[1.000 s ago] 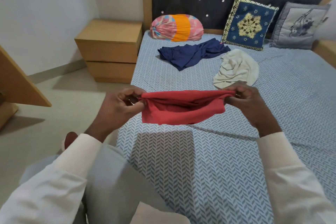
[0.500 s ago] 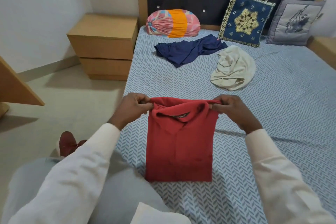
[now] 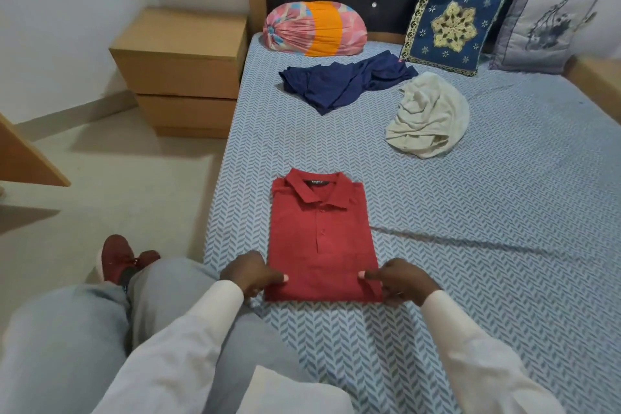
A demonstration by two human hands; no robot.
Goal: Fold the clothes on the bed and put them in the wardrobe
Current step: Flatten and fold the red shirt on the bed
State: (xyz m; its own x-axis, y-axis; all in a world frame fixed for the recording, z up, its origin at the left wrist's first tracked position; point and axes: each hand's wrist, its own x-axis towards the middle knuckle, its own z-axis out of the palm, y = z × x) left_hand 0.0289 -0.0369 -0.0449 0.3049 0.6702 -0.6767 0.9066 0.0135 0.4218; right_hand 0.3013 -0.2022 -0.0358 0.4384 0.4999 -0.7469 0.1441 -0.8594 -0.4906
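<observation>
a folded red shirt (image 3: pixel 322 239) is lying flat near the left edge of the bed (image 3: pixel 487 245), its collar pointing to 12 o'clock. the left hand (image 3: pixel 250 274) is pinching the shirt's 7 o'clock corner, thumb on top of the cloth. the right hand (image 3: pixel 400 282) is pinching the 5 o'clock corner the same way. a crumpled navy garment (image 3: pixel 342 84) is lying at 12 o'clock from the shirt, well apart. a bunched cream garment (image 3: pixel 426 114) is lying at 1 o'clock. a wooden nightstand (image 3: pixel 181 67) is standing at 10 o'clock beside the bed.
</observation>
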